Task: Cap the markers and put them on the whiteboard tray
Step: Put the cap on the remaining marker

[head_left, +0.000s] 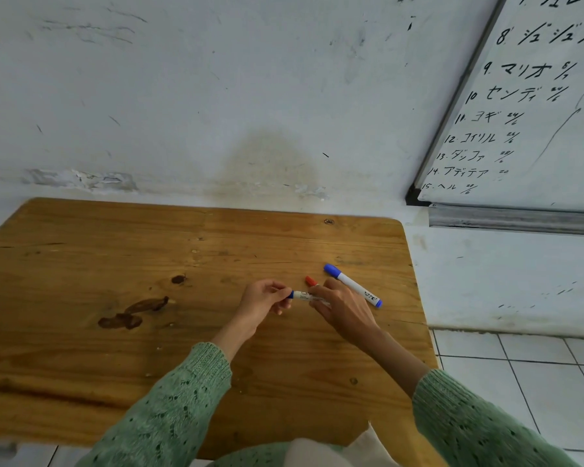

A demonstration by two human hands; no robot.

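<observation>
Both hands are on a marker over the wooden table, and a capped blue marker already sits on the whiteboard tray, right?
Not quite. In the head view the capped blue marker lies on the wooden table, beside the right hand, not on the whiteboard tray. The rest holds.

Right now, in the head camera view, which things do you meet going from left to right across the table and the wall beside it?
Left hand → marker being capped → right hand → capped blue marker → whiteboard tray.
</observation>
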